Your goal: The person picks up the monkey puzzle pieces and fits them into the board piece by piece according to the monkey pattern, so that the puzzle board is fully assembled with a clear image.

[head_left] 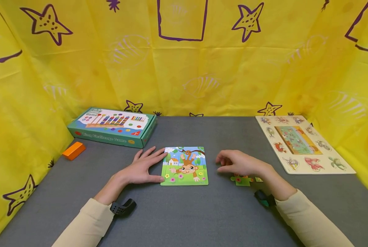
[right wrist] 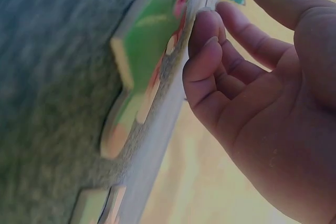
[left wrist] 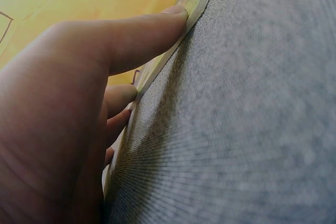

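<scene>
A square monkey jigsaw puzzle [head_left: 184,171] lies flat on the table in the head view. My left hand [head_left: 144,168] is spread at its left side, with thumb and forefinger touching the edge. In the left wrist view, the thumb [left wrist: 152,35] rests along the puzzle's rim. To the right of the puzzle, my right hand [head_left: 241,163] hovers low with fingers loosely bent and nothing between thumb and fingers. Beneath it lies a loose green puzzle piece [head_left: 243,181], partly hidden by the hand. A smaller piece [head_left: 258,179] lies beside that one, under the wrist.
A green ring game box [head_left: 110,127] stands at the back left, with an orange block [head_left: 74,151] in front. At the right lies a wooden sea-animal board [head_left: 290,164] with a small picture puzzle [head_left: 298,140] on it. Yellow cloth [head_left: 184,68] encloses the grey table.
</scene>
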`<state>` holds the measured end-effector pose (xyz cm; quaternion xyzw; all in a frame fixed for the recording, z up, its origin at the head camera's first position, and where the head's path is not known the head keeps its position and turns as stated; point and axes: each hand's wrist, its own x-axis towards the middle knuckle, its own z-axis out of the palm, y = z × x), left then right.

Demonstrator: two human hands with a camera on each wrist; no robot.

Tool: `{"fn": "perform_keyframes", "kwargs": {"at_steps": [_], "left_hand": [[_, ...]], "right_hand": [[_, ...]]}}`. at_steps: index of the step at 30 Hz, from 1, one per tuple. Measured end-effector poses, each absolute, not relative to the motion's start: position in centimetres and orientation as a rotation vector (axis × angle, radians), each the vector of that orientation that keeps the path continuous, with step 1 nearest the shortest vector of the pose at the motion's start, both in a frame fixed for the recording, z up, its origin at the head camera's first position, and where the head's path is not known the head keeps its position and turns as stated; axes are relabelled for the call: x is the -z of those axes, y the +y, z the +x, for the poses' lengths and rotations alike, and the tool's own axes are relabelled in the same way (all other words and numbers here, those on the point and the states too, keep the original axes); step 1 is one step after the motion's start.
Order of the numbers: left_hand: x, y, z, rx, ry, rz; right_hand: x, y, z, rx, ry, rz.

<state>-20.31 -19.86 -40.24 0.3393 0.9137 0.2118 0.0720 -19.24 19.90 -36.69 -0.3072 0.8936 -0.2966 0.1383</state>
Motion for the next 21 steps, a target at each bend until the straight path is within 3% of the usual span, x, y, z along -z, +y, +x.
{"fn": "perform_keyframes", "kwargs": {"at_steps": [21], "left_hand": [[40.2, -19.9, -20.3, -0.647, 2.75, 1.024]], "right_hand": [[36.7, 23.0, -18.7, 0.825, 2.599, -0.919]]}}
